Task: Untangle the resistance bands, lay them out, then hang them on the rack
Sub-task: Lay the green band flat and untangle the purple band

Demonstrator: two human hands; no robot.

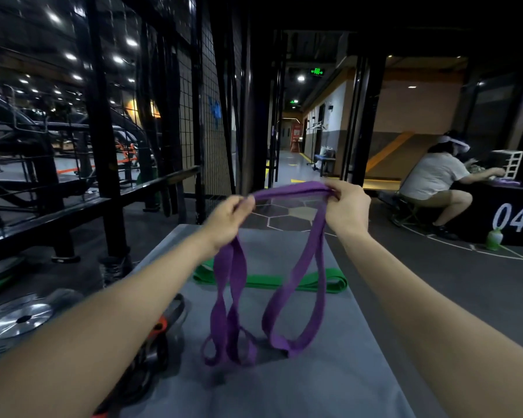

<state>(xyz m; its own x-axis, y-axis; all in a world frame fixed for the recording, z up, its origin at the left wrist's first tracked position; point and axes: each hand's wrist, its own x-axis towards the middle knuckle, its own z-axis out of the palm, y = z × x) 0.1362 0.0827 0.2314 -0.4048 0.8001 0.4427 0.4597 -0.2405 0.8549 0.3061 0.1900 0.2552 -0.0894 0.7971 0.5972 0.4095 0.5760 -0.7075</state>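
Note:
A purple resistance band hangs in twisted loops above a grey mat. Its upper stretch runs between my two raised hands. My left hand pinches one end of that stretch, and two twisted loops drop from it. My right hand grips the other end, with a wider loop hanging below. The lowest loops touch the mat. A green resistance band lies flat across the mat behind the purple one. A black grid rack stands at the left.
Weight plates and a tool with an orange part lie left of the mat. Black metal railings run along the left. At the right a seated person works beside a black box marked 04, a green bottle near it.

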